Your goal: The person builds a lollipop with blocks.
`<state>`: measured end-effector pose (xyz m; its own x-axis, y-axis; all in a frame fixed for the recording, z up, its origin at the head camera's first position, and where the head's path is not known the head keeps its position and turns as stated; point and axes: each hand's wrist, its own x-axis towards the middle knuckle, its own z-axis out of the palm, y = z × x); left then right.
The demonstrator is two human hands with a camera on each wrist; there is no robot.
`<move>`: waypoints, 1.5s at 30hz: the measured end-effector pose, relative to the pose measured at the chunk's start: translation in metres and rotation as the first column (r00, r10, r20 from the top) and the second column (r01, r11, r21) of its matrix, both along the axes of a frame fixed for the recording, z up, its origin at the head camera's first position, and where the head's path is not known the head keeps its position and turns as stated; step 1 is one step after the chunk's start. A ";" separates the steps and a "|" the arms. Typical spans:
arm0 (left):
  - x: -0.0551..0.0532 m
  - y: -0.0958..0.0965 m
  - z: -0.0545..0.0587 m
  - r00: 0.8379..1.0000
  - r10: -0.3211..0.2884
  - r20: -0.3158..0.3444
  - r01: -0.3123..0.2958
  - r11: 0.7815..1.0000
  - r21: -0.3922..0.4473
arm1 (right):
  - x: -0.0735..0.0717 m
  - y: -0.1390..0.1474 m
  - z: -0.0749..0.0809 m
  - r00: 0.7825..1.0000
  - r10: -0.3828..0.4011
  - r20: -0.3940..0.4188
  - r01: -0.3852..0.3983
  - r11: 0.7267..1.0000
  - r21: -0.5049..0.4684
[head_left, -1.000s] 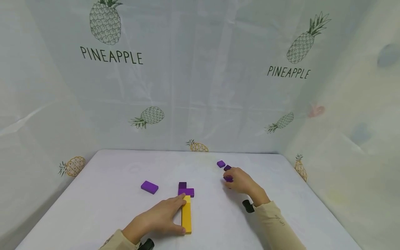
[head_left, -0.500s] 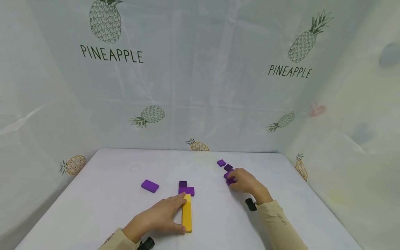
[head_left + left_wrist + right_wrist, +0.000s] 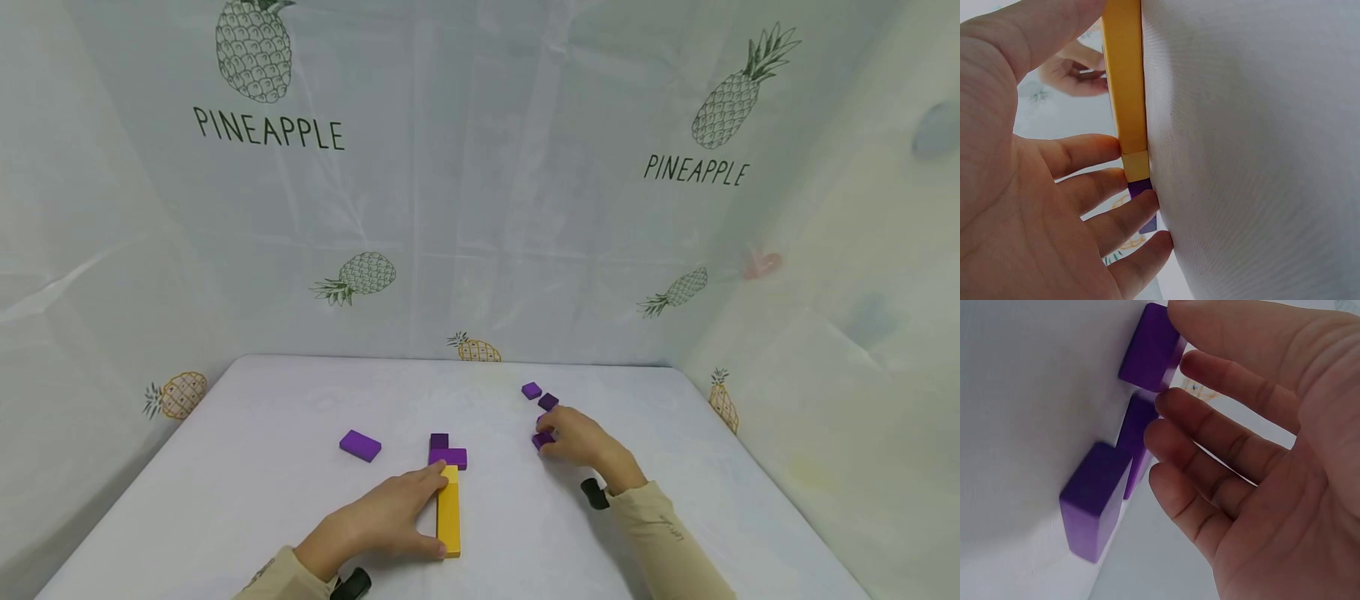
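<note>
In the head view, my left hand rests along the left side of a yellow bar, its thumb at the near end and fingertips at the far end. A lighter yellow section tips that far end. Just beyond it lie a purple block and a darker purple one. On the right, my right hand has its thumb and fingertips around the edges of a purple block. Two more purple blocks show in the right wrist view: a partly covered block and a nearer one.
A separate purple block lies to the left on the white table. Beyond my right hand are a small purple block and a dark purple block. A pineapple-print curtain stands behind the table.
My right hand shifts right, then back left, and the purple block at its fingertips sits slightly further left and nearer than half a second ago. My left hand stays by the yellow bar.
</note>
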<state>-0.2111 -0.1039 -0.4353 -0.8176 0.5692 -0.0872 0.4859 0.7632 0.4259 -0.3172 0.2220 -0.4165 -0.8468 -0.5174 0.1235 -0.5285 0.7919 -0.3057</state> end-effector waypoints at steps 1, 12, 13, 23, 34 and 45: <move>0.000 0.000 0.000 1.000 0.000 0.001 0.000 1.000 0.000 | 0.000 -0.002 0.000 1.000 0.010 -0.003 -0.010 1.000 0.004; -0.001 -0.001 0.000 1.000 -0.003 -0.006 0.003 1.000 0.003 | 0.004 -0.019 -0.003 0.997 0.080 -0.004 -0.080 0.997 0.015; -0.001 -0.001 0.000 1.000 -0.005 -0.006 0.005 1.000 0.004 | 0.004 -0.019 -0.002 0.996 0.085 -0.005 -0.084 0.996 0.013; -0.002 0.000 0.000 1.000 -0.007 -0.004 0.007 1.000 0.004 | 0.004 -0.019 -0.002 1.000 0.017 0.006 -0.017 1.000 -0.008; -0.001 -0.002 -0.001 1.000 -0.011 -0.009 0.011 1.000 0.011 | 0.002 -0.026 -0.007 0.999 -0.019 0.032 0.020 0.999 -0.033; -0.002 -0.001 0.000 1.000 -0.004 -0.007 0.004 1.000 0.003 | -0.007 -0.042 -0.008 0.996 0.047 0.071 -0.040 0.994 -0.101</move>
<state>-0.2128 -0.1047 -0.4354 -0.8157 0.5729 -0.0798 0.4921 0.7598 0.4250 -0.3241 0.1801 -0.4249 -0.8321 -0.5426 0.1150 -0.5356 0.7324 -0.4204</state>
